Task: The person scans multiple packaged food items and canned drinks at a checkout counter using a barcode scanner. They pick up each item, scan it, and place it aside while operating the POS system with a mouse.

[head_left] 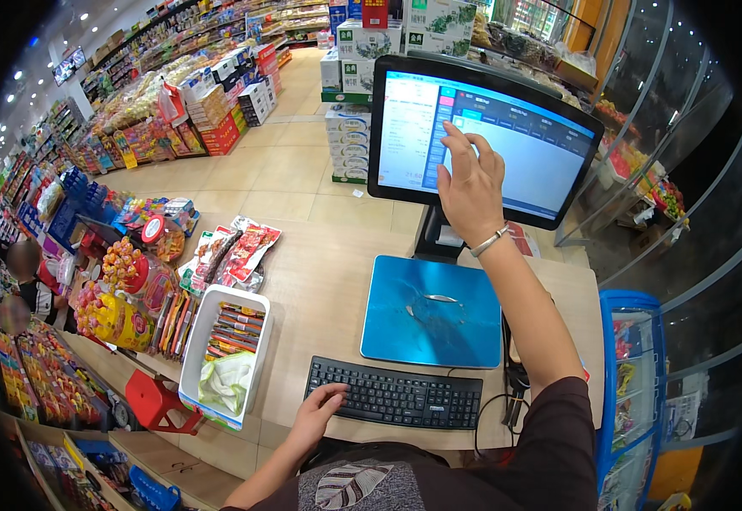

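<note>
My right hand (473, 189), a silver bangle at its wrist, is raised in front of a black-framed touch screen monitor (528, 175). Its index finger reaches up to the tabs on the lit display, and the other fingers are apart and hold nothing. Whether the fingertip presses the glass I cannot tell. At the left end of a black keyboard (405, 393) lies my left hand (313, 416), its fingers stretched out over the keys and nothing in them. Between keyboard and monitor sits a blue weighing plate (388, 328) with a shiny reflection on it.
Left of the keyboard stands a white bin (186, 370) of thin packets and a pale plastic bag. Red snack packets (247, 254) and candy jars (124, 319) crowd the counter's left side. Cables (514, 400) run right of the keyboard. A blue-framed glass case (630, 375) borders the counter.
</note>
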`<state>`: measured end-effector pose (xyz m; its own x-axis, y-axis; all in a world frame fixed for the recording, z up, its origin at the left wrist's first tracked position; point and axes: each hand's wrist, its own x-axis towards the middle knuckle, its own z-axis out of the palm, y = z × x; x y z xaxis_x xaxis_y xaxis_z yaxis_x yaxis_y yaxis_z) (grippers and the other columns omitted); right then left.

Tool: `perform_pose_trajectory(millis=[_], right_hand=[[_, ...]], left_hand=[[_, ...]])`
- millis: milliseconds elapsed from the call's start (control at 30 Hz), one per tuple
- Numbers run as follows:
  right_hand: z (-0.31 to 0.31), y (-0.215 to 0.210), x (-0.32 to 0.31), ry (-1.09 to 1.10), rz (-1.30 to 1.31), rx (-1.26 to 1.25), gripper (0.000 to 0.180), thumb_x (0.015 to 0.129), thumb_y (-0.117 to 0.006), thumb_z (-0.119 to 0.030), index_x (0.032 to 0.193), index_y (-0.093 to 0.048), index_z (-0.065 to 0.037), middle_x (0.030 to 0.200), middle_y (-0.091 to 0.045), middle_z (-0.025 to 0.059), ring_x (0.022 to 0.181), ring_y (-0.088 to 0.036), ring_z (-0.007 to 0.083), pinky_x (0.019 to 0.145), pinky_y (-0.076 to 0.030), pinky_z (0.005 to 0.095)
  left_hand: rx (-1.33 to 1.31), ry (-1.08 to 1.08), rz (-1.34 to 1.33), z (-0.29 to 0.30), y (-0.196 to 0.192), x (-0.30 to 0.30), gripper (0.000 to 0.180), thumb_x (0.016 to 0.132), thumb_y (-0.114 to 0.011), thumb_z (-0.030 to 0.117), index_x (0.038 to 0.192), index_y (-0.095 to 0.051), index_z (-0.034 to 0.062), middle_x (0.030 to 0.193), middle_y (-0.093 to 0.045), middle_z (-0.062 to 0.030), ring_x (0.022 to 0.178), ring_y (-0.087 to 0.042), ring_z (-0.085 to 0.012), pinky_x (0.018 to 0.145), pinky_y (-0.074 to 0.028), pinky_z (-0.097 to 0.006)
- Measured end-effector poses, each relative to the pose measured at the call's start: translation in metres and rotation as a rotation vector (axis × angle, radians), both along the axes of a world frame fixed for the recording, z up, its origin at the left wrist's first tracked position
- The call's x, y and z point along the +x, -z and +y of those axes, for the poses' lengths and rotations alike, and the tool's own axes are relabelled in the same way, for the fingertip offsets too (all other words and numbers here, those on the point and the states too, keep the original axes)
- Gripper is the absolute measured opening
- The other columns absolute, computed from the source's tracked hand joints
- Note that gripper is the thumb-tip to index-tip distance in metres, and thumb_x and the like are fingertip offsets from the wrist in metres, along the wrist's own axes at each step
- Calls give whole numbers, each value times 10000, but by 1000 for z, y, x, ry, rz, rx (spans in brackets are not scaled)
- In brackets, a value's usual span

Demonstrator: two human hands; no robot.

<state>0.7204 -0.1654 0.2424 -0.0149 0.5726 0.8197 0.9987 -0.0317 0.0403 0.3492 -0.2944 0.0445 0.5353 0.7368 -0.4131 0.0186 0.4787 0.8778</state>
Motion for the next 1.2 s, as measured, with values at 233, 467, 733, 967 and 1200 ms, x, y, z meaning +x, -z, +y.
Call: perform_pose_trajectory(millis=[233,467,733,967,1200], right_hand=[[17,-5,6,111,-63,-17,485,832,-666,-128,1250,-419,-137,1447,-455,19,1283,-394,262,1032,-270,450],[-17,17,-9,-13,21,67,415,816,-671,-106,1185,-481,-113,1420,-485,31,1256,-424,273,1011,-305,451],[-57,47,23,117,99,2,426,833,-656,-104,1213,-465,-96,1419,-488,48,1263,-418,301,1024,-306,471],[-28,38,30,138,19,-59,444,853,-661,-137,1234,-434,-129,1464,-442,42,1305,-388,273,1058,-272,476],[-45,40,29,119,76,-33,462,856,-654,-147,1259,-429,-118,1476,-420,44,1307,-379,279,1061,-265,486]], left_hand=[[-7,-15,19,24,5,-16,289,979,-564,146,1241,-578,25,1098,-629,-44,987,-590,-126,870,-466,-262],[6,0,78,28,0,-8,293,981,-561,159,1241,-575,24,1113,-625,-49,998,-592,-130,859,-465,-262],[-12,67,65,20,-4,15,291,983,-558,160,1239,-576,24,1118,-623,-53,997,-592,-128,864,-463,-261],[-16,70,54,7,-2,30,295,984,-558,168,1242,-575,26,1130,-625,-49,1011,-591,-131,877,-462,-263],[-24,38,39,4,0,24,295,986,-557,169,1243,-571,25,1128,-627,-56,1003,-593,-137,871,-465,-269]])
